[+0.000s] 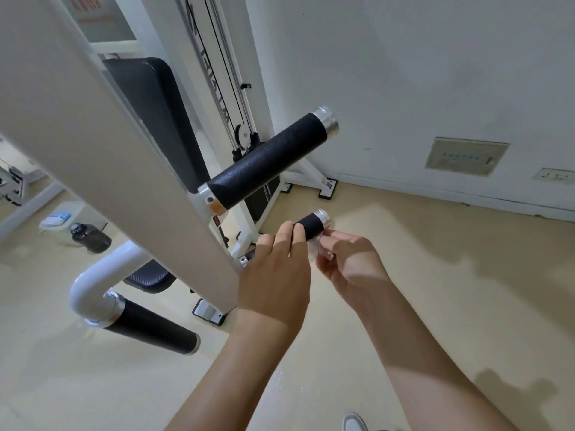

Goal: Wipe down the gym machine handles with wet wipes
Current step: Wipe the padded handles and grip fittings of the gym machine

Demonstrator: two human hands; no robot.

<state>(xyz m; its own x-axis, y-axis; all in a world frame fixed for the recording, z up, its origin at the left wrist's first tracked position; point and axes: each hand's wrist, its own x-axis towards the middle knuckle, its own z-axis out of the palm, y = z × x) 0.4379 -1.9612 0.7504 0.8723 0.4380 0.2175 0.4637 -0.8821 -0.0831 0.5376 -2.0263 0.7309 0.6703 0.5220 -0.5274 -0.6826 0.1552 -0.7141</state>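
A small black handle with a silver end cap sticks out from the white gym machine, right of centre. My left hand grips this handle from above, fingers curled over it. My right hand pinches a small crumpled wet wipe against the handle's underside near the cap. Above it a thick black foam roller with a silver cap points up and right. A second black roller on a curved white tube lies low at the left.
The wide white frame beam crosses the left of the view in front of a black back pad. A wipes pack and a dark bottle sit on the floor at far left. White wall with sockets at right.
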